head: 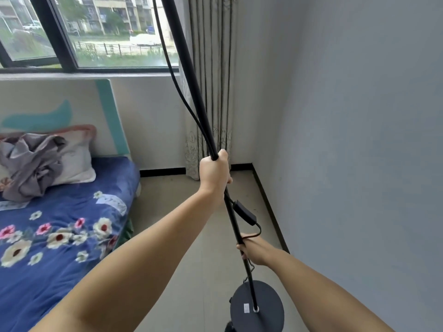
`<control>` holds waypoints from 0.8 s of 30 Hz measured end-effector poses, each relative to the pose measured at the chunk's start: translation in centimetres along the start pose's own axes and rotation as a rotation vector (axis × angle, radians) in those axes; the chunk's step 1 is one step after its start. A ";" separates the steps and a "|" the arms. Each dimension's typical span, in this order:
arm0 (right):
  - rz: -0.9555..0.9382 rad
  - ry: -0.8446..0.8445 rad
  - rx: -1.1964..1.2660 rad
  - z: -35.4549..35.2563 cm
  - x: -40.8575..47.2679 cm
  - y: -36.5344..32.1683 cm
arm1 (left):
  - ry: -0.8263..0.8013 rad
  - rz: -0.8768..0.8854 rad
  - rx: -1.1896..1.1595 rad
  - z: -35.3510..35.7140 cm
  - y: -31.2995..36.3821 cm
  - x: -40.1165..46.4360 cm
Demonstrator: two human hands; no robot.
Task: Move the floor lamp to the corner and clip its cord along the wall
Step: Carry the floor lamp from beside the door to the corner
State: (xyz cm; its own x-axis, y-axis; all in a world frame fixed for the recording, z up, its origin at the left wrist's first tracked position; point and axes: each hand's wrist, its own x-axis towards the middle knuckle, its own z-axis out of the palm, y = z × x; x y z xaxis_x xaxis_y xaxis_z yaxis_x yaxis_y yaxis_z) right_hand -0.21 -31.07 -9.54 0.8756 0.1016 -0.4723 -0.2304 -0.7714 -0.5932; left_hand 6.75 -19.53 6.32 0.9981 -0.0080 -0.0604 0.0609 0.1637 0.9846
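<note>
A black floor lamp stands in front of me, its thin pole (189, 75) rising out of the top of the view and its round dark base (261, 305) near the floor at the bottom. A black cord (172, 75) hangs beside the pole and carries an inline switch box (244, 213). My left hand (214, 176) is wrapped around the pole and cord at mid height. Lower down, my right hand (251, 250) grips the pole together with a loop of cord. The room corner (251, 164) lies ahead on the right.
A bed with a blue floral cover (60, 231), a pillow and crumpled grey cloth fills the left side. A patterned curtain (211, 92) hangs beside the window (96, 32). The pale wall (359, 140) with black skirting runs along the right. Beige tiled floor (191, 207) lies between bed and wall.
</note>
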 end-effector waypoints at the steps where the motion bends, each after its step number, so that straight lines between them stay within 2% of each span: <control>1: -0.003 -0.009 -0.003 -1.2 2.4 0.0 | 0.009 0.001 -0.004 0.4 -0.2 2.6; 8: -0.045 -0.065 -0.077 -10.8 18.6 -1.6 | 0.075 -0.019 0.028 3.5 0.4 19.9; 15: -0.029 -0.064 -0.046 -18.8 34.9 -5.2 | 0.112 0.008 0.078 4.1 1.8 37.6; 24: 0.157 0.045 0.185 -27.6 54.7 -9.3 | -0.078 -0.022 0.152 6.0 2.3 60.3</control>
State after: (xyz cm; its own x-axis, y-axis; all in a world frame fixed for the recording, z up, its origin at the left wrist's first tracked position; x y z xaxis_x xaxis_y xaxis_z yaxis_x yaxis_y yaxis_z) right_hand 61.58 -35.67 -11.84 0.8402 -0.0420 -0.5407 -0.4352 -0.6472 -0.6259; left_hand 67.14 -25.54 5.88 0.9933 -0.0875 -0.0749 0.0762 0.0112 0.9970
